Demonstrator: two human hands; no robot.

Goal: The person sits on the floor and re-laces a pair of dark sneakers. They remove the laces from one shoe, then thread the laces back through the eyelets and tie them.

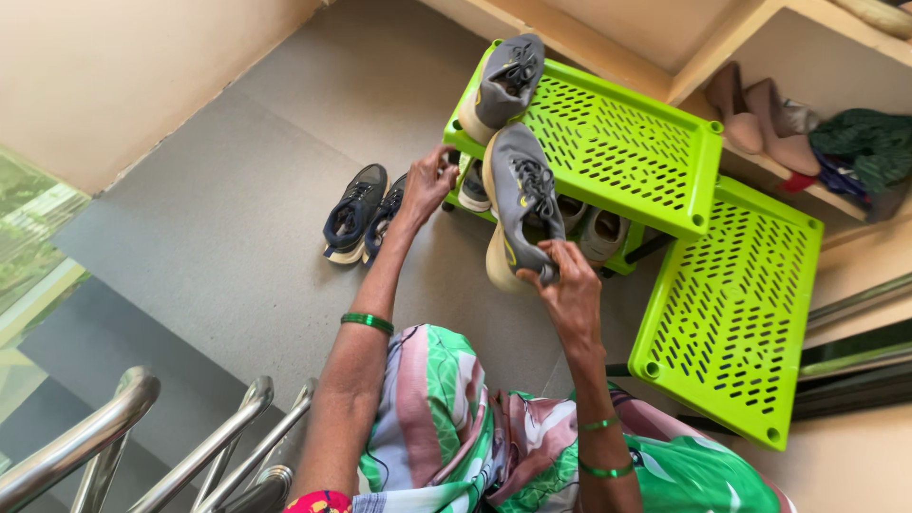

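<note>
My right hand (567, 290) grips the heel of a grey sneaker (518, 195) and holds it up over the front of a bright green plastic shoe rack (627, 152). A matching grey sneaker (503, 81) lies on the rack's top shelf at its left end. My left hand (427, 180) reaches toward the rack's left edge, fingers curled near a shoe on the lower shelf; whether it grips anything is unclear. A pair of dark blue sneakers (361, 211) stands on the grey floor just left of that hand.
A second green perforated shelf (731, 313) leans at the right. Light shoes (598, 233) sit on the rack's lower tier. Pink shoes (760, 119) and cloth lie in a wall recess. Steel railings (142, 442) run at lower left.
</note>
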